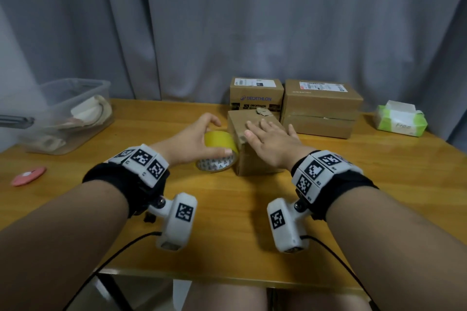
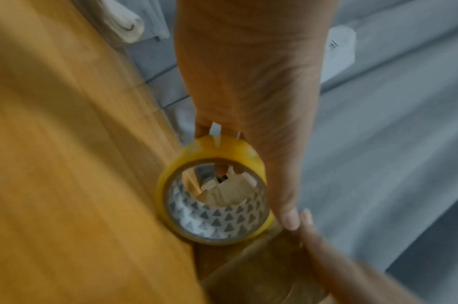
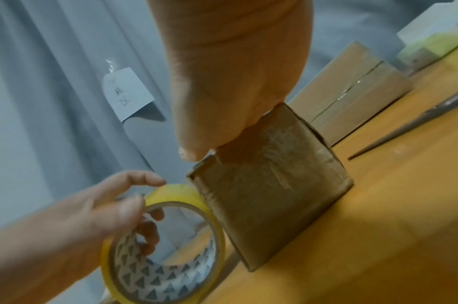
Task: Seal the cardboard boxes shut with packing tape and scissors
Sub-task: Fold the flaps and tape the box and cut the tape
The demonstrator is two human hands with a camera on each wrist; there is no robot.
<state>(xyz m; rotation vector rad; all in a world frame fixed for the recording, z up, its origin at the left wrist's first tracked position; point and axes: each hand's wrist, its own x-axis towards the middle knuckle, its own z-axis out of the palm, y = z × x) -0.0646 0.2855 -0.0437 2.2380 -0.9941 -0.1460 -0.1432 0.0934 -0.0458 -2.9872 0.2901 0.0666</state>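
A small brown cardboard box [image 1: 255,161] [image 3: 274,185] stands on the wooden table [image 1: 227,222]. My right hand [image 1: 267,136] [image 3: 222,82] lies flat on its top, fingers straight. A yellow packing tape roll [image 1: 217,141] [image 2: 222,148] [image 3: 176,195] stands on edge against the box's left side. My left hand [image 1: 194,139] [image 2: 248,92] [image 3: 92,216] grips it, thumb on the near rim and fingers over the far side. Grey scissors [image 3: 404,123] lie on the table to the right of the box, seen only in the right wrist view.
Two larger cardboard boxes [image 1: 256,94] [image 1: 321,108] stand behind the small one. A clear plastic bin [image 1: 68,113] sits at the far left, a pink disc [image 1: 29,175] near the left edge, a green tissue pack [image 1: 401,121] at the far right. Grey curtains hang behind.
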